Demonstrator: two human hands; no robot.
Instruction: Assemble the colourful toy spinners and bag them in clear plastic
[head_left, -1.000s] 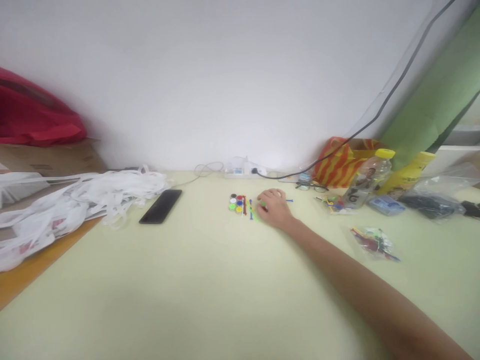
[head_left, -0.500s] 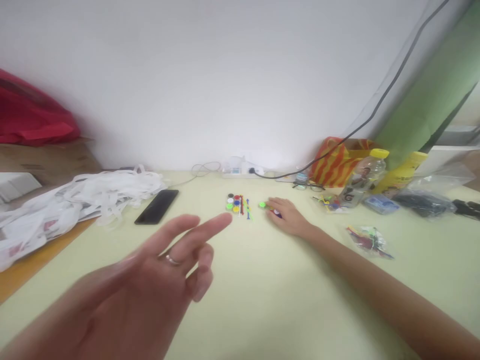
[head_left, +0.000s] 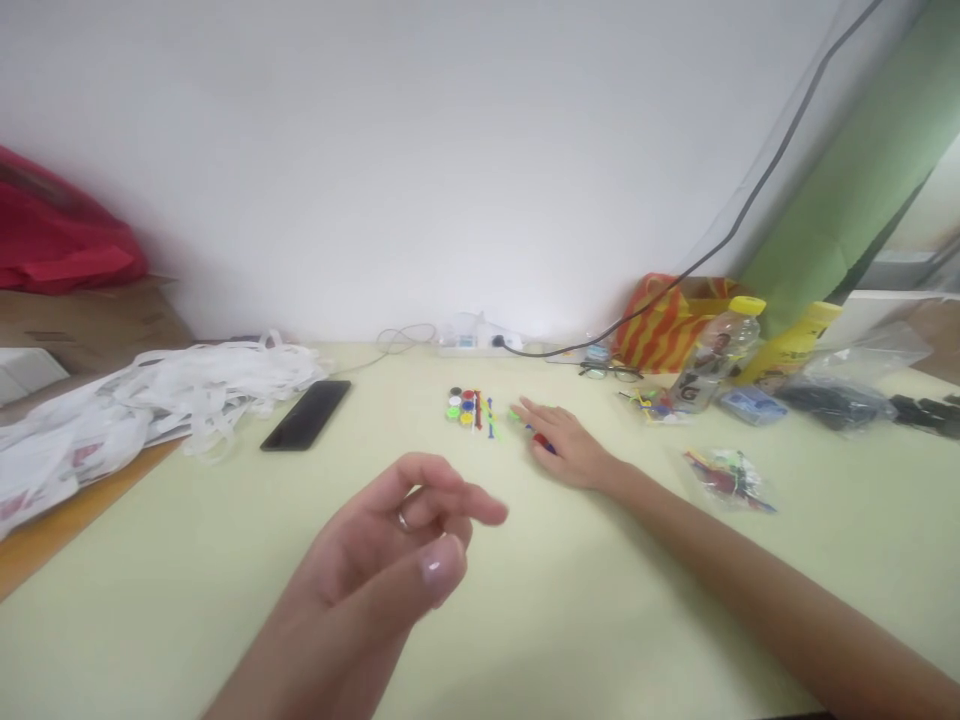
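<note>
My right hand [head_left: 564,447] lies on the pale yellow-green table [head_left: 570,610], fingers stretched flat toward a cluster of small coloured discs [head_left: 459,404] and thin coloured sticks [head_left: 484,413]. A small red and blue piece [head_left: 542,440] shows under its fingertips, and a green piece [head_left: 514,413] lies just ahead of them. My left hand [head_left: 390,560] hovers in the foreground above the table, fingers loosely bent and apart, a ring on one finger, nothing in it.
A black phone [head_left: 305,414] lies left of the discs beside a heap of white plastic bags [head_left: 150,395]. At the right are small bags of coloured pieces [head_left: 726,478], a yellow-capped bottle [head_left: 712,362], glasses [head_left: 609,372], an orange striped bag [head_left: 658,325]. A power strip [head_left: 472,345] sits by the wall.
My left hand came into view from the lower left and its fingers went from stretched to loosely bent. My right hand slid back a little from the discs, uncovering the sticks.
</note>
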